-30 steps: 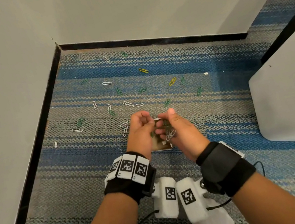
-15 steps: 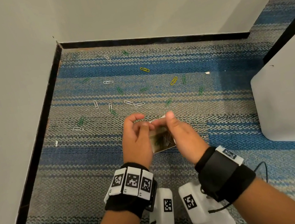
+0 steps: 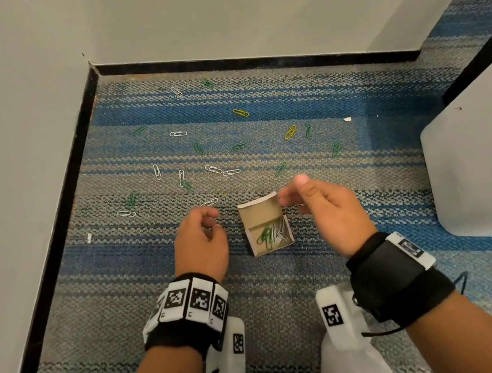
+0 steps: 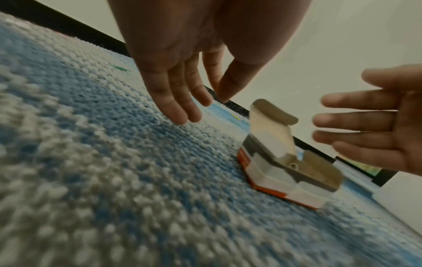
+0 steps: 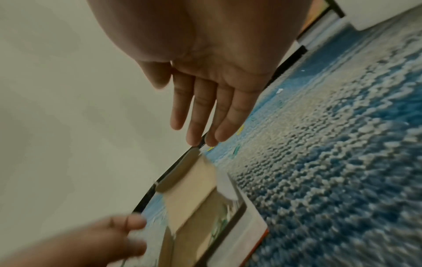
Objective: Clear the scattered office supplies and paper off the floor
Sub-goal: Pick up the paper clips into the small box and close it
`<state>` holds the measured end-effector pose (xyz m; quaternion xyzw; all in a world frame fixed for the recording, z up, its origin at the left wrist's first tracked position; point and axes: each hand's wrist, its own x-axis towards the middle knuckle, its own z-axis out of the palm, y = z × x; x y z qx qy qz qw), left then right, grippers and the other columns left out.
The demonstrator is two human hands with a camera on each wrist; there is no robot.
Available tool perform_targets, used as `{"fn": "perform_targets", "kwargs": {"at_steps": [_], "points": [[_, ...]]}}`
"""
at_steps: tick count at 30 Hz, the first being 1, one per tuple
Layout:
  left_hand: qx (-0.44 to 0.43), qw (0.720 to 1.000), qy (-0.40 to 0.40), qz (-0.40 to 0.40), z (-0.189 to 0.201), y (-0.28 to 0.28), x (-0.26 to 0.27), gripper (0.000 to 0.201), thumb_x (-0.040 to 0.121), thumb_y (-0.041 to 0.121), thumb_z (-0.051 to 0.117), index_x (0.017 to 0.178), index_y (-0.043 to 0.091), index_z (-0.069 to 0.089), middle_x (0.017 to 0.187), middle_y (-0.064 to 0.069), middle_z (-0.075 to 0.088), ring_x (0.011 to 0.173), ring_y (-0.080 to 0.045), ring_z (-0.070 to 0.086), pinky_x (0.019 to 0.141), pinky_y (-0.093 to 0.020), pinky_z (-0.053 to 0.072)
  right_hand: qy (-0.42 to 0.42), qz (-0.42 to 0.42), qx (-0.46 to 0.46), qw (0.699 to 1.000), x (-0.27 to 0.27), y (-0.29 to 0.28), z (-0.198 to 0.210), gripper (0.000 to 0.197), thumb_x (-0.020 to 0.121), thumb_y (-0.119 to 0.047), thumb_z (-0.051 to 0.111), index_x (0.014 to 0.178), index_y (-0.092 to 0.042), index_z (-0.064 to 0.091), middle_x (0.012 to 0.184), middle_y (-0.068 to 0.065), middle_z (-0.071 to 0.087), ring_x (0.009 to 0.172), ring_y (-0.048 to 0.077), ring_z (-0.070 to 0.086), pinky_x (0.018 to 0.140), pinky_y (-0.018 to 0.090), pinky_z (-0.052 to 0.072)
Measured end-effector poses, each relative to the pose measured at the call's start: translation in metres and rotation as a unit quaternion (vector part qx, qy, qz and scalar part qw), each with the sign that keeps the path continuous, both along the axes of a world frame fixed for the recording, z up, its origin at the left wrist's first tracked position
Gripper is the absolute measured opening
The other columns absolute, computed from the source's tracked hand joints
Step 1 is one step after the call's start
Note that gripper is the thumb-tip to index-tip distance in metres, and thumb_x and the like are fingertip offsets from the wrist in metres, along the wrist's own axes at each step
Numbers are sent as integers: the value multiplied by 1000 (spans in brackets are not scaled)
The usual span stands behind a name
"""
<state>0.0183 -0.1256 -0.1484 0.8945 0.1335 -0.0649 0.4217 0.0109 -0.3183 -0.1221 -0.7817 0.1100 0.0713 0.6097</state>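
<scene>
A few clips lie in the box (image 3: 266, 228), most still strewn at its 12 o'clock; left hand (image 3: 200, 245) and right hand (image 3: 319, 209) hover empty, fingers relaxed.

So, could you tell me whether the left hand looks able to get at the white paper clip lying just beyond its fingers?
Probably yes. The left hand is open and holds nothing, and the white paper clip lies bare on the carpet just past its fingertips, with nothing between them.
</scene>
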Motion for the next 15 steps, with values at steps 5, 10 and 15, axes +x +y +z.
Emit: {"fn": "perform_targets", "kwargs": {"at_steps": [5,10,15], "points": [[100,994,27,-35,-11,15,21,23,84,11,61,106,17,55,95,-4,55,78,-18,53,74,-28,42,20,-109,-113,987,22,-43,-28,19,86,-18,57,80,-34,65,81,0,69,75,19,61,85,44,53],[169,981,32,-90,-15,16,31,35,81,20,69,115,17,60,94,-1,51,84,-17,50,83,-30,43,69,49,-315,945,40,-58,-40,25,81,-21,69,106,-23,69,92,6,70,82,19,60,77,20,40],[161,984,33,-62,-15,15,34,14,79,16,71,92,12,67,97,-8,62,78,-15,50,76,-26,42,13,105,-378,920,59,-49,-43,32,83,-23,65,115,-27,65,99,10,61,96,30,59,87,31,44]]}}
